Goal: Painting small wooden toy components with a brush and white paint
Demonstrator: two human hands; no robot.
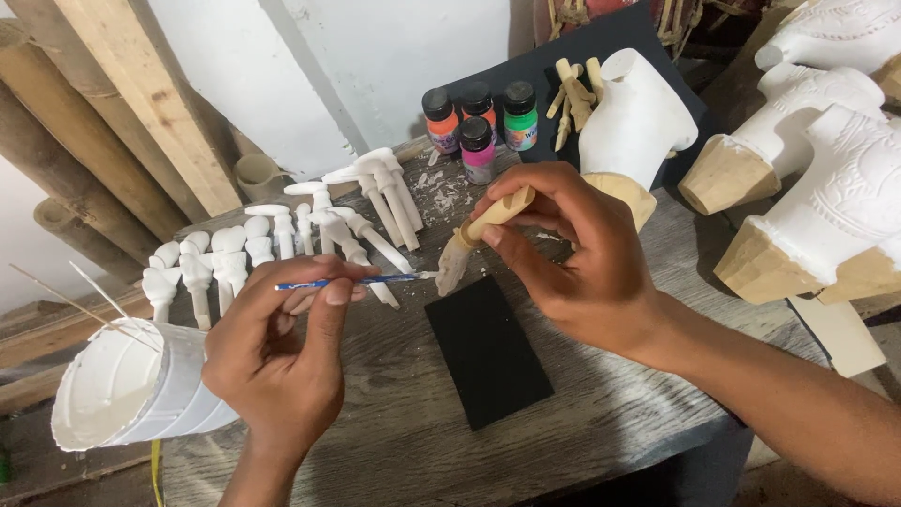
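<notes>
At the far left a white cup of white paint lies tilted at the near edge of the grey wooden table, just beside the left hand. That hand is closed on a thin blue brush, pinched between thumb and fingers, its tip reaching right to touch the wooden piece. Beyond it, rows of small white-painted pieces lie on the table. A black rectangle lies flat between the two hands. The right hand grips the wooden piece by its bare upper end; its lower end is white with paint. Four paint bottles stand at the far side, and large white carved figures sit to the right
</notes>
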